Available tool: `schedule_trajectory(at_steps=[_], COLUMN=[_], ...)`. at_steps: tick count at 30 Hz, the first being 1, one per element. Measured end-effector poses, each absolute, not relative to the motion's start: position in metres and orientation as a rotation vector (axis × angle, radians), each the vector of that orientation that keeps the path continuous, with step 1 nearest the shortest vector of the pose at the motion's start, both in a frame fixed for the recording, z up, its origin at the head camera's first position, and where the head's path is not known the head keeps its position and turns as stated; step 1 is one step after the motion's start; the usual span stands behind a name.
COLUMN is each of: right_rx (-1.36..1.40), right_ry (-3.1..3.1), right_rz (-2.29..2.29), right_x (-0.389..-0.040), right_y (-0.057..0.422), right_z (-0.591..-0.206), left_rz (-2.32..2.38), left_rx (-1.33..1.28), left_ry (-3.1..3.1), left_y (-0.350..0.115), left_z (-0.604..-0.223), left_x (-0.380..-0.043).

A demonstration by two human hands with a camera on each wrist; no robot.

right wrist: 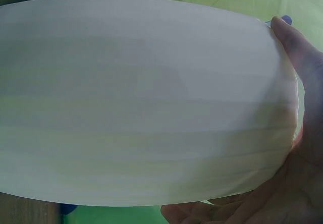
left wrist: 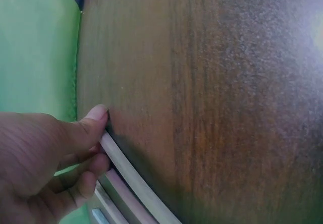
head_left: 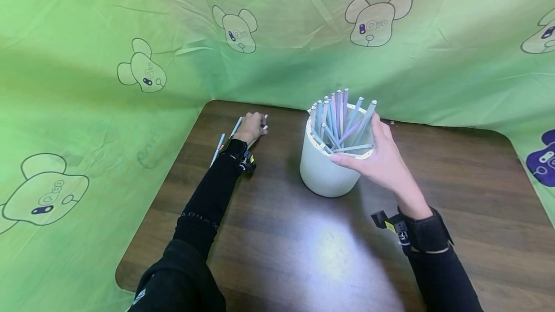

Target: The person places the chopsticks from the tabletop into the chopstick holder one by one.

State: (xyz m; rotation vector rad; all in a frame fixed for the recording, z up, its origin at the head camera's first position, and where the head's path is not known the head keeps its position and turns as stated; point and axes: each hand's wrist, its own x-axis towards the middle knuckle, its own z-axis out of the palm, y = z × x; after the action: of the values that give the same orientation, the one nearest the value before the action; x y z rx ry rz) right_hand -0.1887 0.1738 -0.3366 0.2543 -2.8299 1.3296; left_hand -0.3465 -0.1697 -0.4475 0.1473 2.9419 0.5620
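A white tapered bucket [head_left: 325, 177] stands on the table with several thin pastel sticks [head_left: 338, 110] in blue, lilac and whitish tones inside. My right hand [head_left: 386, 158] grips its rim from the right, the thumb over the near edge; the bucket's wall [right wrist: 151, 103] fills most of the right wrist view. At the table's far left, my left hand [head_left: 252, 126] pinches the end of a whitish stick [left wrist: 139, 178] between thumb and fingers. Beside it lie a lilac stick [left wrist: 128, 199] and other sticks, partly hidden by the hand. Blue sticks [head_left: 218, 149] show left of that wrist.
The dark wooden table [head_left: 277, 235] has rounded corners. A green cloth [head_left: 282, 71] printed with bear-like heads rises behind it and along the left side. Light glares off the tabletop near the front middle.
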Motion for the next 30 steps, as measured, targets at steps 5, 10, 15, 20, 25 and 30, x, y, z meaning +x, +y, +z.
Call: schedule_trajectory(at_steps=[5,10,15,20,25,30], right_rx=[0.256,0.257,0.254,0.258,0.257,0.252], right_ry=[-2.835,-2.831,-2.83,-2.822,-2.821,-2.821], right_rz=[1.33,1.327,1.328,1.336,1.336,1.333], right_x=[-0.189,-0.189,-0.188,-0.188,-0.188,-0.188], right_y=[0.173,0.173,0.173,0.174,0.174,0.174], right_z=[-0.337,-0.338,-0.339,-0.338,-0.337,-0.337], left_rz=[0.549,0.532,0.649,0.865,0.903,0.904], left_rx=[0.163,0.176,0.215,0.194,0.223,0.313], left_ry=[2.964,3.002,3.014,2.976,3.086,3.264], left_y=[-0.172,-0.175,-0.179,-0.182,-0.183,-0.176], left_z=[-0.449,-0.44,-0.415,-0.379,-0.337,-0.29], left_x=[-0.347,-0.348,-0.35,-0.351,-0.351,-0.348])
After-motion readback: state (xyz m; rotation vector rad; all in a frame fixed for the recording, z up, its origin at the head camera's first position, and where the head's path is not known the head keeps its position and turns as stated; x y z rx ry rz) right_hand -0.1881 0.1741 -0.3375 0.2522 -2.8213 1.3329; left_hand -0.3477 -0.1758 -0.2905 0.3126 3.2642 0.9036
